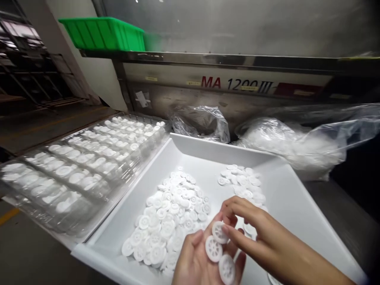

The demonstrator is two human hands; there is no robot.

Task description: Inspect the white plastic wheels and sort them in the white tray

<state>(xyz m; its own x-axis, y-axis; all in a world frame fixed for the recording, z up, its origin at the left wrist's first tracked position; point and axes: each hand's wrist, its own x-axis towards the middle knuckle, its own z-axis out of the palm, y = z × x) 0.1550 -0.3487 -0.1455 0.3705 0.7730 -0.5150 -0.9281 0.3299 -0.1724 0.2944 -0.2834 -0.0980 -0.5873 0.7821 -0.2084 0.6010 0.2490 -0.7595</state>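
Note:
My left hand [197, 261] is palm up near the bottom centre, with three white spoked wheels [213, 248] lying across its palm and fingers. From the right, my right hand [252, 223] reaches over it, its thumb and fingers closed on the topmost wheel [220, 232]. Both hands are above a white tray [202, 152]. A large pile of white wheels [166, 227] spreads to the left of my hands. Behind my right hand lies a smaller pile [242, 180], partly hidden by it.
Left of the tray stands a clear compartmented tray [124, 174] filled with white parts. Clear plastic bags [285, 138] lie behind the tray. A green bin [103, 35] sits on a metal ledge [208, 59] of the machine at the back.

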